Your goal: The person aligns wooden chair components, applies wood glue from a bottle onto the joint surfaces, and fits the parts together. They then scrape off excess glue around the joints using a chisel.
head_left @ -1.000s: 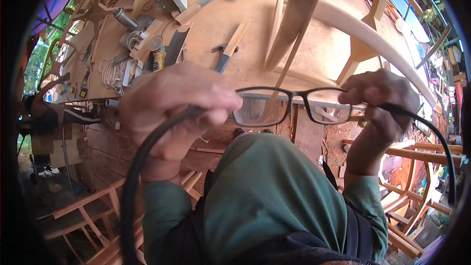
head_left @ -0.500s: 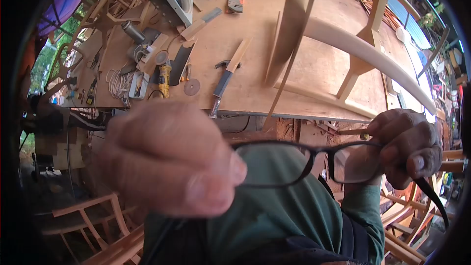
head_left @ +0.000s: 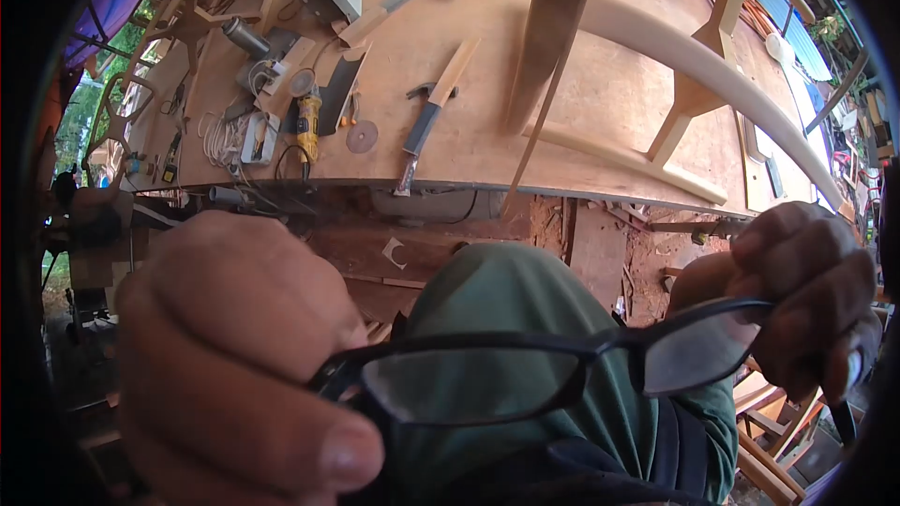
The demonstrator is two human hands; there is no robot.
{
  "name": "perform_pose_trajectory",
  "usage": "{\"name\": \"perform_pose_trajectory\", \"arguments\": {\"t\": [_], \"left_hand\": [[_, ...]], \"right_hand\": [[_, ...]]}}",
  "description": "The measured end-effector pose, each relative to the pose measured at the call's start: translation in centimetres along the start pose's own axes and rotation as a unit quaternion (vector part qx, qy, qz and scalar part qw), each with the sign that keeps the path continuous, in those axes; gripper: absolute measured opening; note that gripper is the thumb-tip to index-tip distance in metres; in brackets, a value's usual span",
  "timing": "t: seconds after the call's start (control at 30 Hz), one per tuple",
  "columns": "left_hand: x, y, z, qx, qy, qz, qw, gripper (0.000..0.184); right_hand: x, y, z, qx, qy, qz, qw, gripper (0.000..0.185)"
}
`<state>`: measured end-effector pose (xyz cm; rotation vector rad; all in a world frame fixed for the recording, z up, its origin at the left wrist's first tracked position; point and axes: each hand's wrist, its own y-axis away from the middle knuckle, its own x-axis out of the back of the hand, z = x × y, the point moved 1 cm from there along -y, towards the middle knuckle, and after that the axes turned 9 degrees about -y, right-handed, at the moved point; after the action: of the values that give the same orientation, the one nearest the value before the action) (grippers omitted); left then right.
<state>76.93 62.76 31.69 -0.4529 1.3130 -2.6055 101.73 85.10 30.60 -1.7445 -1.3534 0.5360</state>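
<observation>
Head view: the hands (head_left: 248, 347) partly hide the eyeglasses (head_left: 487, 341) they hold.

The person wears a green top (head_left: 511, 305) with dark, strap-like cloth (head_left: 682, 445) beside it.

- Daylight reaches the tabletop (head_left: 450, 155) brightly and fairly evenly, with a warm cast.
- Foliage (head_left: 80, 122) at the far left and the blue sheet (head_left: 787, 28) at the upper right look brightest, partly washed out.
- Soft shadows lie beside the chair frame (head_left: 694, 52); the ground below the tabletop's near edge is dimmer.
- The left hand (head_left: 244, 347), close to the camera, is soft and slightly blurred; the right hand (head_left: 816, 290) is darker.
- Pale reflections haze the lenses of the glasses (head_left: 469, 382).
- The hammer (head_left: 433, 108) is reasonably sharp.
- Fisheye distortion bends straight lines outward, and black vignetting rounds the corners.
</observation>
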Motion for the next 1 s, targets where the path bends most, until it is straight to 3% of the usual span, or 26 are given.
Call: {"name": "perform_pose_trajectory", "arguments": {"t": [0.03, 0.17, 0.57, 0.67, 0.77, 0.8, 0.83, 0.87, 0.93, 1.0], "left_hand": [[-1.4, 0.6, 0.3, 0.005, 0.041, 0.074, 0.996, 0.028], [-0.8, -0.7, 0.9, -0.082, 0.003, 0.151, 0.985, 0.011], [0.1, -0.1, 1.5, -0.076, -0.129, 0.172, 0.974, 0.006], [0.3, 0.2, 0.6, -0.089, -0.222, 0.168, 0.956, 0.006], [0.0, 0.5, -4.7, 0.021, -0.343, 0.089, 0.935, 0.006], [-4.7, -1.0, -8.9, 0.095, -0.296, 0.083, 0.947, 0.013], [-4.8, -0.3, -12.3, 0.214, -0.313, -0.017, 0.925, 0.028], [-5.4, 0.2, -14.9, 0.213, -0.433, -0.071, 0.873, 0.04], [-6.4, 1.3, -18.4, 0.274, -0.49, -0.133, 0.817, 0.048], [-7.3, 2.1, -20.1, 0.26, -0.53, -0.137, 0.795, 0.05]], "right_hand": [[0.4, 0.1, -0.2, 0.011, -0.01, 0.002, 1.0, 0.036], [1.2, 0.6, -1.1, 0.019, -0.008, 0.008, 1.0, 0.03], [-0.6, -1.0, -0.1, 0.026, 0.085, 0.012, 0.996, 0.015], [-1.2, -1.0, 0.8, 0.059, 0.141, 0.047, 0.987, 0.014], [-1.4, -1.3, 2.5, 0.11, 0.236, 0.121, 0.958, 0.014], [-1.2, -1.6, 3.3, 0.119, 0.277, 0.148, 0.942, 0.014], [-0.8, -2.0, 4.3, 0.122, 0.319, 0.174, 0.924, 0.014], [-0.1, -2.4, 5.6, 0.117, 0.36, 0.198, 0.904, 0.015], [1.9, -2.7, 8.9, 0.068, 0.426, 0.232, 0.872, 0.017], [4.5, -1.5, 12.9, -0.071, 0.406, 0.234, 0.88, 0.023]]}}
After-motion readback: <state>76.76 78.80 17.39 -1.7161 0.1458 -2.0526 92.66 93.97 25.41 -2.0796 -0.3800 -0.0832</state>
